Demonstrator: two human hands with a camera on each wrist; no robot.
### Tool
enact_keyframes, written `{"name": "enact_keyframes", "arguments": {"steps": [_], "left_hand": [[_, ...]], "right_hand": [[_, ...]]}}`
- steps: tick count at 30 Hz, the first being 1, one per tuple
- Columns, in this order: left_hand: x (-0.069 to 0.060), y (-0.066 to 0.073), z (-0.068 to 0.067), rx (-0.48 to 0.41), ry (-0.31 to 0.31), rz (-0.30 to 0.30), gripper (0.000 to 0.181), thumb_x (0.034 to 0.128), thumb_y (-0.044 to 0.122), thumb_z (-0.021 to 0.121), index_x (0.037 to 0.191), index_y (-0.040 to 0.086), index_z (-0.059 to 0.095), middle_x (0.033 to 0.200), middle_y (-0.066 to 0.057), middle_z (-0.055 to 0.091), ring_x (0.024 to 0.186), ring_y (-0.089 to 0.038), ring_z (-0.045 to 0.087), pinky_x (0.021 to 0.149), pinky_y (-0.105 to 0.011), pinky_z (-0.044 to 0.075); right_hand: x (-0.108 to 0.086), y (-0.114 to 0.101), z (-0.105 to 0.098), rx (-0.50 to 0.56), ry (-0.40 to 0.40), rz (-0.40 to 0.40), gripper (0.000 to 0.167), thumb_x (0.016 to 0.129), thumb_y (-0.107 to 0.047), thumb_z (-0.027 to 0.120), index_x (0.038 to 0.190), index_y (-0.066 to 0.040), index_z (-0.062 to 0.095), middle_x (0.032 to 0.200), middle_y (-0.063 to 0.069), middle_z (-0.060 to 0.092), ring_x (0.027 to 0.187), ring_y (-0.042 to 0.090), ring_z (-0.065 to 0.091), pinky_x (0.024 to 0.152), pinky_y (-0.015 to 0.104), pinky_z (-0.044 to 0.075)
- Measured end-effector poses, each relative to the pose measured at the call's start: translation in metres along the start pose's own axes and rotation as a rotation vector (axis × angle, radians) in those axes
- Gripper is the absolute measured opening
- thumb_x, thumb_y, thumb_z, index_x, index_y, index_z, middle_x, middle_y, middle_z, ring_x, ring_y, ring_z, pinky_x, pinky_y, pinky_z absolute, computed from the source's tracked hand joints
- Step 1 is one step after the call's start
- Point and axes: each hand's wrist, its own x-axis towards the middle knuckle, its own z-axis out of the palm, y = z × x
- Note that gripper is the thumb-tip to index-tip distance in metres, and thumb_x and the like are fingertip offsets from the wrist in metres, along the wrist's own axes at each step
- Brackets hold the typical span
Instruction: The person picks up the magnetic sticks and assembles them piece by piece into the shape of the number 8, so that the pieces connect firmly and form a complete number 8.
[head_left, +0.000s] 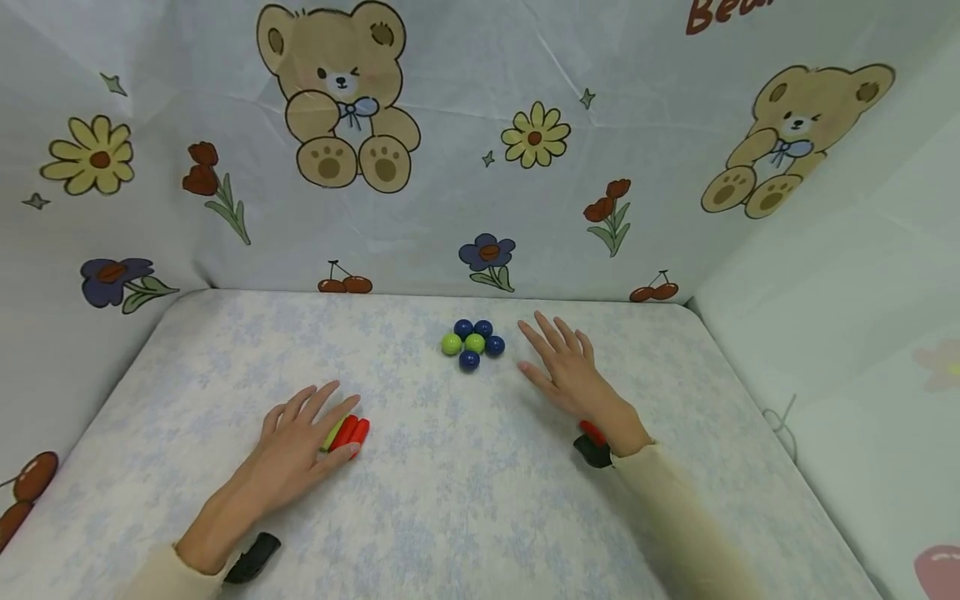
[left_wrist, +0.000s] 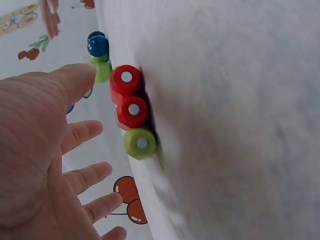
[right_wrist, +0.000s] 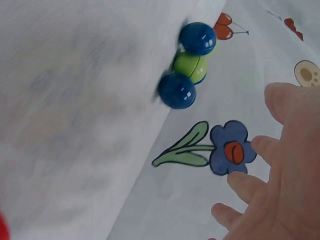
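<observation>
My left hand (head_left: 288, 454) hovers with spread fingers beside two red pieces (head_left: 352, 432) and one green piece (head_left: 332, 437), lying side by side. In the left wrist view the thumb of that hand (left_wrist: 37, 145) is near the red pieces (left_wrist: 131, 111); the green piece (left_wrist: 140, 143) has a pale round end. Right of a cluster of blue balls (head_left: 469, 360) and green balls (head_left: 451, 344), my right hand (head_left: 573, 379) is held with fingers extended, holding nothing. The right wrist view shows this hand (right_wrist: 285, 175) apart from the blue balls (right_wrist: 176, 90) and a green ball (right_wrist: 190, 66).
A pale patterned cloth (head_left: 450, 500) covers the table. Behind it hangs a white sheet (head_left: 450, 208) printed with bears, flowers and cherries. Another white sheet (head_left: 840, 333) stands along the right side, where a thin cord (head_left: 782, 423) hangs near the table edge.
</observation>
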Motion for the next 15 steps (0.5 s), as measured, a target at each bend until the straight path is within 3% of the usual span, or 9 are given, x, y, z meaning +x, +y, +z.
{"name": "enact_keyframes", "arguments": {"steps": [5,15], "left_hand": [[0.008,0.005,0.002,-0.033,0.04,0.016,0.054,0.0958,0.042,0.066,0.142,0.016,0.057,0.147,-0.017,0.046,0.133,-0.042,0.039,0.099,-0.067,0.027],[0.014,0.01,0.005,-0.08,0.016,-0.02,0.047,0.0917,0.037,0.072,0.133,0.017,0.064,0.133,-0.011,0.058,0.123,-0.039,0.049,0.098,-0.066,0.03]], "right_hand": [[0.011,-0.017,0.003,0.004,0.024,-0.045,0.065,0.105,-0.043,0.049,0.16,-0.022,0.024,0.167,0.012,0.015,0.152,0.043,0.013,0.115,0.067,0.009],[0.03,-0.05,0.016,0.047,-0.005,-0.09,0.063,0.104,-0.045,0.051,0.158,-0.02,0.032,0.166,0.011,0.021,0.151,0.041,0.019,0.115,0.065,0.016]]}}
